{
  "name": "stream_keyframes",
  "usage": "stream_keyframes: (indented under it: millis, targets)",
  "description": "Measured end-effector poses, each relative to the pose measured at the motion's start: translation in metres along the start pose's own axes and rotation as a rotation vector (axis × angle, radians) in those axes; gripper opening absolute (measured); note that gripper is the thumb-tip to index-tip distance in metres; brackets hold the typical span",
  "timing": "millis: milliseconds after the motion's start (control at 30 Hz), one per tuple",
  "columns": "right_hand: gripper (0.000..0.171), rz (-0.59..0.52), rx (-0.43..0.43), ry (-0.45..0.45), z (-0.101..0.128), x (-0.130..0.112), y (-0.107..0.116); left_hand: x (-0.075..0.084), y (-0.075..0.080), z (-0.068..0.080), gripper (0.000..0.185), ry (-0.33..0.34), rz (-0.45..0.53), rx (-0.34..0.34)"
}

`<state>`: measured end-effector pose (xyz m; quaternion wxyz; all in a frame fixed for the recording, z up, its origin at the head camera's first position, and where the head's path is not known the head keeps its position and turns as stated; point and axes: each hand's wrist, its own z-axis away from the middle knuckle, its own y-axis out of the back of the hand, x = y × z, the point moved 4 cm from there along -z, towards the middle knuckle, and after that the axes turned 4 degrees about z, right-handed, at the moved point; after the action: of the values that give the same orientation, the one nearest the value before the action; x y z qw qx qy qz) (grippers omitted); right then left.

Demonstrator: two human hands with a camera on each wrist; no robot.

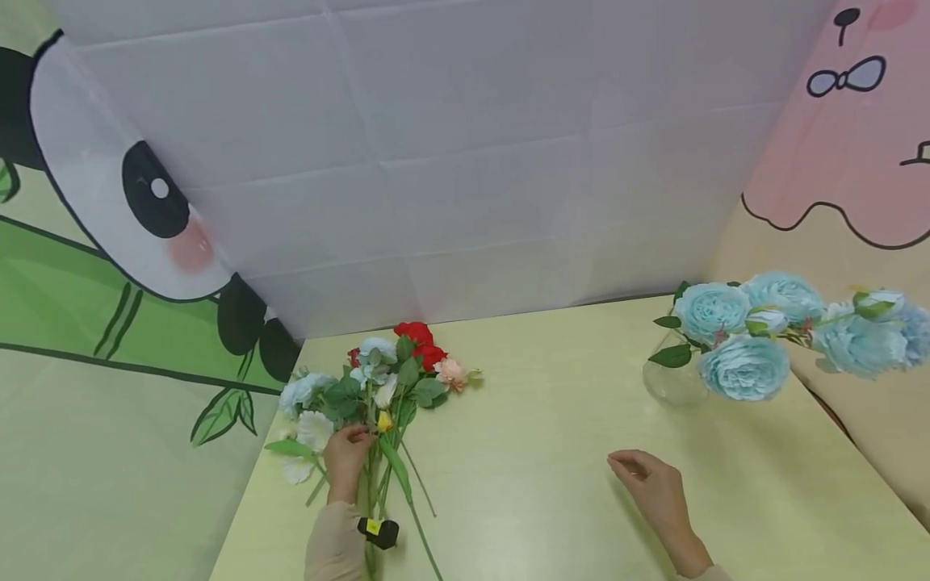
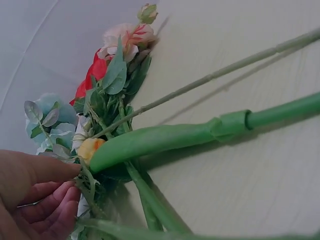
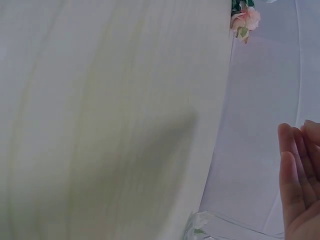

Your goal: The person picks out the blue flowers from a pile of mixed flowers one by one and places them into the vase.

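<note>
My left hand [image 1: 346, 456] is at the pile of artificial flowers on the table's left, its thumb and fingertips pinching a thin green flower stem [image 2: 89, 186]. Which bloom that stem bears is hidden among the leaves. Close to the fingertips are a yellow flower bud [image 1: 384, 421] and a long smooth green leaf [image 2: 155, 142]. White flowers [image 1: 314, 431], pale blue flowers [image 1: 305, 390], red flowers [image 1: 416, 332] and a pink flower [image 1: 451, 373] lie around. My right hand [image 1: 657, 494] hovers over the table with loosely bent fingers and holds nothing.
At the right, a clear glass vase [image 1: 672, 386] holds large light-blue flowers [image 1: 743, 367] that lean out over the right edge. A printed cloth [image 1: 465, 161] hangs behind the pale table [image 1: 523, 452]. Long stems [image 1: 425, 537] reach toward the near edge.
</note>
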<state>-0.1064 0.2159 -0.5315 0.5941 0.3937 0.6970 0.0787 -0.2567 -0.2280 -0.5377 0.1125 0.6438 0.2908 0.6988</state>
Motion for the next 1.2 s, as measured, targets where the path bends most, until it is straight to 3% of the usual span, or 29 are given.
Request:
stream_keyframes:
  millis: [233,400,700,1000,1200]
  targets:
    - [0.009,0.001,0.012,-0.009,0.001,0.002,0.0,0.002,-0.002,-0.003,0.021,-0.002,-0.136,-0.031]
    - [0.008,-0.004,0.007,-0.017,0.002,0.002,0.001,0.002,-0.002,-0.004,0.023,-0.006,-0.152,-0.084]
    - [0.006,-0.007,-0.027,-0.066,0.003,0.004,0.003,0.0,0.001,-0.007,0.025,-0.017,-0.175,-0.11]
    - [0.006,-0.017,-0.021,-0.053,0.005,0.004,0.004,0.006,0.004,-0.007,0.026,-0.089,-0.192,-0.092]
    - [0.006,-0.022,-0.027,-0.06,0.005,0.004,0.004,0.011,0.007,-0.007,0.025,-0.145,-0.174,-0.033]
